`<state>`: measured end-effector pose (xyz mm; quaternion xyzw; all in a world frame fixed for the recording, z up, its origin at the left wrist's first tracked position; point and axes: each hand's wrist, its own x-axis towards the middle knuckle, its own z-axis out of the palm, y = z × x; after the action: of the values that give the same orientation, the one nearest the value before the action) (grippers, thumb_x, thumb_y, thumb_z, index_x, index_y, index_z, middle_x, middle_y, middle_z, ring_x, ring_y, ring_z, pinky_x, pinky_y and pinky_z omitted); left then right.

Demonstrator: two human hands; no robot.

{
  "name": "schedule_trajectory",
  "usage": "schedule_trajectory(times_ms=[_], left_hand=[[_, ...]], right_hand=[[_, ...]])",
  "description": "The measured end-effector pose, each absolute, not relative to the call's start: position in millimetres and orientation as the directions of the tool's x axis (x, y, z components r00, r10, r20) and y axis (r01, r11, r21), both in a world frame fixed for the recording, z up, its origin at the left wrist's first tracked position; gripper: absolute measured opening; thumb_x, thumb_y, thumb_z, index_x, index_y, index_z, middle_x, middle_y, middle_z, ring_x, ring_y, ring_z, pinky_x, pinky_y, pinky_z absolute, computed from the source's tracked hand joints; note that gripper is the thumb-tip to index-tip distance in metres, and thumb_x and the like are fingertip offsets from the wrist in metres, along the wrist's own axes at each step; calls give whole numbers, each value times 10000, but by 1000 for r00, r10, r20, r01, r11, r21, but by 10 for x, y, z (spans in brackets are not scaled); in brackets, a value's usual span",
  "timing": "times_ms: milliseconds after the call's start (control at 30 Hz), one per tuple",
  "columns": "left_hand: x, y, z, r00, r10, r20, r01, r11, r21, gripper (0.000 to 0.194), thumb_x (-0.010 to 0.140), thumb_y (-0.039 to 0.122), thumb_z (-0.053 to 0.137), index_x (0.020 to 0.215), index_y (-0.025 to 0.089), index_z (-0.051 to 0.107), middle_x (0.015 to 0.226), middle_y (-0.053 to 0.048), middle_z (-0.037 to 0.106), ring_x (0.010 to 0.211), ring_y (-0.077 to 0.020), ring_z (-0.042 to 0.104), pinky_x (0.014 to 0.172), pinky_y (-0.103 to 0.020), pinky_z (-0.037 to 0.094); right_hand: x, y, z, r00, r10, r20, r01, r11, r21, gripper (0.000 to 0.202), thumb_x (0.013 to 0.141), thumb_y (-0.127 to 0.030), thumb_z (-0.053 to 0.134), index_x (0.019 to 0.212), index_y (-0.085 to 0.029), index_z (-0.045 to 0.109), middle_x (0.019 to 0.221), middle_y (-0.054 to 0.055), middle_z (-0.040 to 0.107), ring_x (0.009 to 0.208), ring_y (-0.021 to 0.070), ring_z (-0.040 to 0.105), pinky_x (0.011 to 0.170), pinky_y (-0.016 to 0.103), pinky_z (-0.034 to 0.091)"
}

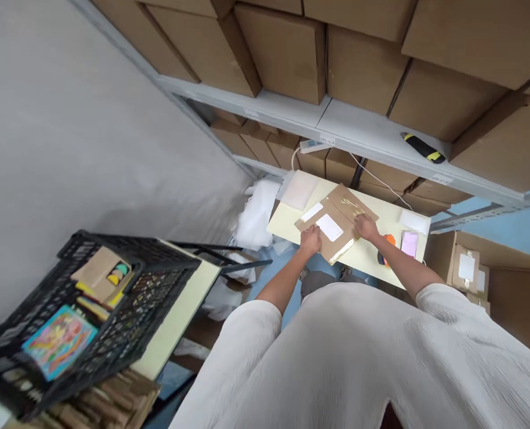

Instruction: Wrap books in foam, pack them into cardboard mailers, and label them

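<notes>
A flat brown cardboard package [341, 210] lies at an angle on the pale yellow table [287, 225]. It has white labels on its face and strips of shiny clear tape along its right side and lower edge. My left hand [310, 239] is closed on its lower left edge, with the fingers curled. On the taped right side, my right hand [365, 227] is closed on the cardboard. Beside my right forearm sits an orange tape dispenser [389, 241], partly hidden by the arm. A phone with a pinkish screen [409, 244] lies just right of it.
White foam sheets [299, 189] rest at the table's far left corner. Shelves of cardboard boxes [278, 50] rise behind, with a black-and-yellow utility knife [422, 148] on one ledge. A black crate [157, 298] holding books stands lower left. An open carton [506, 253] is at right.
</notes>
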<state>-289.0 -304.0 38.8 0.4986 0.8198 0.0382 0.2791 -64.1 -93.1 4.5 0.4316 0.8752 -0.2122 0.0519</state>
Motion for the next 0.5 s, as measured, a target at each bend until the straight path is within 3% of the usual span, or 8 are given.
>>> schedule_trajectory(times_ms=[167,300,400,500], left_hand=[[-2612,-3092,269,-463,739,-489,693,646,319,628,975,170,512,1599,236,535,1722,-183,483,1556,-376,502,1346,-630,269],[-2497,-3077,203,-529,673,-516,607,726,324,643,957,161,519,1595,240,528,1738,-184,459,1545,-378,515,1352,-660,244],[-2452,-3057,159,-585,609,-535,534,786,311,627,955,163,519,1578,226,535,1719,-201,470,1503,-403,551,1328,-692,272],[-2428,-3045,106,-617,547,-566,465,834,298,582,962,167,515,1541,211,557,1678,-209,503,1434,-403,609,1268,-651,384]], right_hand=[[-677,-534,-119,-621,722,-305,778,520,-353,485,883,-317,649,1360,-260,714,1381,154,661,1287,400,612,1061,597,556],[-762,-299,-152,-597,722,-349,800,501,-330,514,873,-378,685,1370,-247,686,1434,187,584,1305,411,565,1117,623,510],[-837,-180,-154,-581,710,-399,814,504,-288,547,887,-398,686,1411,-248,643,1475,189,554,1346,413,542,1134,612,498],[-879,-121,-157,-570,687,-451,819,516,-251,606,891,-394,693,1469,-243,591,1532,187,536,1393,417,522,1147,610,492]])
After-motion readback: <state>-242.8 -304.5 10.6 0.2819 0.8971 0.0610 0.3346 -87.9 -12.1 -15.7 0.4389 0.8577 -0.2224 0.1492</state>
